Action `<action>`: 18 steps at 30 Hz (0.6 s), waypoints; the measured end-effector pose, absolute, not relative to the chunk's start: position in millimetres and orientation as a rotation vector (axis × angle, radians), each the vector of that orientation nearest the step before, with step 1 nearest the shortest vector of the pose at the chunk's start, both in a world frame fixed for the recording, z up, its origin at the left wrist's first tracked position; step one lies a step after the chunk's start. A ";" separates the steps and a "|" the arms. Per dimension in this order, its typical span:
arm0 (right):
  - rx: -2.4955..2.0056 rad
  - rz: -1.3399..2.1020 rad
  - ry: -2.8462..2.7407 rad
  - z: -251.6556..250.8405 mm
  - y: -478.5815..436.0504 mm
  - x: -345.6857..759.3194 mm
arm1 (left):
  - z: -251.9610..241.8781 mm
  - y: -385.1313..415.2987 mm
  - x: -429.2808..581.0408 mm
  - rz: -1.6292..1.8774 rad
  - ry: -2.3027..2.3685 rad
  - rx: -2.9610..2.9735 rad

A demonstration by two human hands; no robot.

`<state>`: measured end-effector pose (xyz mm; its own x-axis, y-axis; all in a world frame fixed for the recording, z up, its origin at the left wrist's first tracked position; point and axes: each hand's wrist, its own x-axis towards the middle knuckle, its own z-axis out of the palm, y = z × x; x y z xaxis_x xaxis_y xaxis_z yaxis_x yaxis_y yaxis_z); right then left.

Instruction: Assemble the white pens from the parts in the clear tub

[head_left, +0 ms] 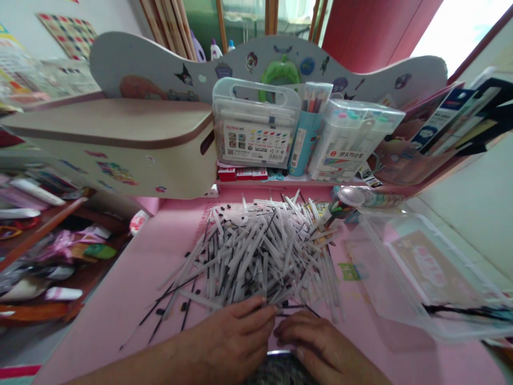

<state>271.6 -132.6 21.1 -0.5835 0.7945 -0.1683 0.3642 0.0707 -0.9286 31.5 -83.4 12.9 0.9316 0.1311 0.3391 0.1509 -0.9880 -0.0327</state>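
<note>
A big heap of translucent white plastic tubes (256, 240), mixed with thin black rods, lies in front of me on the pink desk (132, 299). My left hand (240, 334) is at the near edge of the heap, with thumb and fingers pinched around the lower end of a clear tube (264, 275). Close beside it, my right hand (316, 339) is curled with its fingertips together; what it grips, if anything, is hidden. Thin dark rods (294, 306) lie just beyond the right fingers. Small black caps (159, 312) are scattered to the left.
Below my hands is a dark object with a shiny rim (280, 369). A clear plastic bin (433, 278) holding black rods stands right. Behind the heap, a shelf carries a lidded cream box (168, 166), marker cases (256, 128) and a blue pencil tube (303, 141).
</note>
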 end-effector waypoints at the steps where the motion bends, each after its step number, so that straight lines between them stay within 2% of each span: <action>1: -1.086 1.556 -2.000 20.3 -131.1 268.2 | 14.2 -84.0 28.0 -0.515 -0.217 -3.038; 8: -0.953 1.540 -2.188 6.9 -123.2 246.7 | 5.0 -88.0 14.5 -0.483 -0.250 -3.025; 18: -1.049 1.482 -2.097 24.2 -115.1 245.2 | -2.1 -72.8 20.6 -0.578 -0.252 -2.966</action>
<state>245.2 -115.1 24.2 -0.6568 0.7446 -0.1190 0.3606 0.1715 -0.9168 20.6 -72.8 -2.1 0.9139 0.1415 0.3805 0.1830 -0.9803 -0.0749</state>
